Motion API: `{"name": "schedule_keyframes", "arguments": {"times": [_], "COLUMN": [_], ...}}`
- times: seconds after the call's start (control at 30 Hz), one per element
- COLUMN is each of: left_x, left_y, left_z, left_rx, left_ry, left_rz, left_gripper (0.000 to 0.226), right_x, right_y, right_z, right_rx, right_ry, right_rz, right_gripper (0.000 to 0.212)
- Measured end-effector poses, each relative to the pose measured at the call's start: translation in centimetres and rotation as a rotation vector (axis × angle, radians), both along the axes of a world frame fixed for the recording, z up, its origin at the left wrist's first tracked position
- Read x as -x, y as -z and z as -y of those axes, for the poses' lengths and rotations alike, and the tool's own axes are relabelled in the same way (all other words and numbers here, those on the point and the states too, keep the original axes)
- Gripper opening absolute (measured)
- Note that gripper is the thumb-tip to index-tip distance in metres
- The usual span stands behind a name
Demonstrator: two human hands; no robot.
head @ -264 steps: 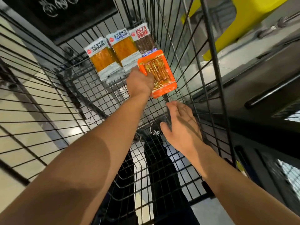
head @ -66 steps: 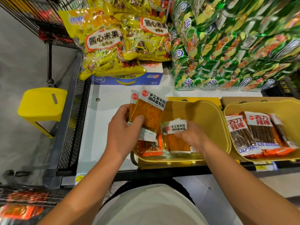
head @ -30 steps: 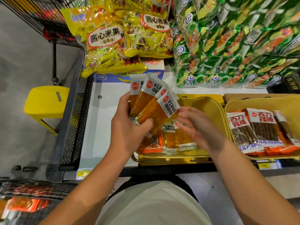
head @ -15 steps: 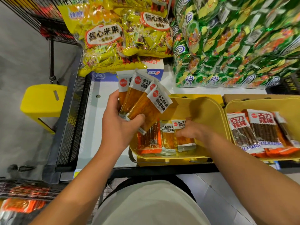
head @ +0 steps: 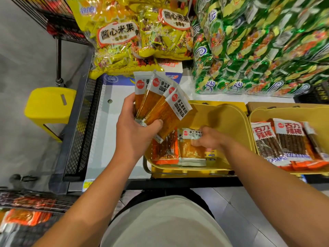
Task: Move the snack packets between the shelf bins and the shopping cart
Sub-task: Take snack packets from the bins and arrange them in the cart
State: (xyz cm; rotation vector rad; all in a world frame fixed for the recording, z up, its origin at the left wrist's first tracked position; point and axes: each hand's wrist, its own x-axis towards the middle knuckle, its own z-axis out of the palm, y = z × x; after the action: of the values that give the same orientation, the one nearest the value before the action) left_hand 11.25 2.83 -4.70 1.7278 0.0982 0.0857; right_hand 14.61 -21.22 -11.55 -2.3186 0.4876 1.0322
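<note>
My left hand [head: 137,134] grips a fan of several orange snack packets [head: 160,106] with white labels, held above the left edge of a yellow shelf bin [head: 229,118]. My right hand [head: 210,139] is down inside that bin, its fingers pinching the white top of another orange packet [head: 191,148]. Beside it in the bin lies an orange-trimmed packet of dark sticks [head: 165,150]. The wire shopping cart [head: 33,204] shows at the lower left with an orange packet [head: 26,217] inside.
A second yellow bin [head: 267,111] to the right holds brown stick packets [head: 286,139]. Large yellow [head: 115,38] and green snack bags [head: 258,45] pile up behind. A white shelf surface [head: 108,132] lies left of the bins, and a yellow stool [head: 48,104] stands on the floor.
Since 2.2 s ago my left hand has gained more packets and lifted the fan slightly. My right hand passed one over, then went back down into the bin onto another packet.
</note>
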Motion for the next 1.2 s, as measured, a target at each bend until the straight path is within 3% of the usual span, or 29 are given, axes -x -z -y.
{"name": "schedule_keyframes", "arguments": {"times": [0.17,0.27,0.37,0.5,0.6,0.73,0.8,0.93,1.0,1.2], "left_x": [0.2,0.2,0.1,0.0,-0.1,0.0,0.0,0.2,0.2,0.2], "left_y": [0.0,0.0,0.0,0.0,0.0,0.0,-0.1,-0.2,-0.3,-0.4], "left_z": [0.1,0.1,0.2,0.3,0.4,0.5,0.5,0.4,0.4,0.4], "left_rx": [-0.002,-0.010,-0.016,-0.029,-0.045,-0.045,-0.034,0.018,0.050,0.065], "left_ry": [-0.009,-0.013,-0.015,-0.019,-0.020,-0.015,-0.017,-0.039,-0.047,-0.047], "left_rz": [-0.006,-0.011,-0.009,-0.005,-0.003,-0.004,0.000,0.005,0.002,-0.007], "left_gripper": [0.063,0.062,0.063,0.063,0.062,0.063,0.064,0.062,0.061,0.061], "right_x": [-0.1,-0.7,-0.6,-0.2,-0.5,-0.7,-0.6,0.0,0.3,0.1], "right_y": [0.3,0.1,0.4,0.6,0.6,0.6,1.2,1.5,1.2,2.5], "right_z": [-1.6,-1.5,-1.6,-1.8,-0.9,-0.1,-0.5,-2.0,-2.6,-4.7], "right_rx": [0.060,0.061,0.215,0.193,-0.023,-0.327,-0.371,-0.320,-0.297,-0.100], "right_ry": [-0.088,-0.139,-0.299,-0.268,-0.055,0.341,0.412,0.512,0.479,0.269], "right_rz": [-0.030,-0.079,-0.035,0.013,0.003,-0.067,-0.084,-0.019,-0.022,0.075], "right_gripper": [0.085,0.087,0.088,0.080,0.054,0.055,0.057,0.038,0.049,0.118]}}
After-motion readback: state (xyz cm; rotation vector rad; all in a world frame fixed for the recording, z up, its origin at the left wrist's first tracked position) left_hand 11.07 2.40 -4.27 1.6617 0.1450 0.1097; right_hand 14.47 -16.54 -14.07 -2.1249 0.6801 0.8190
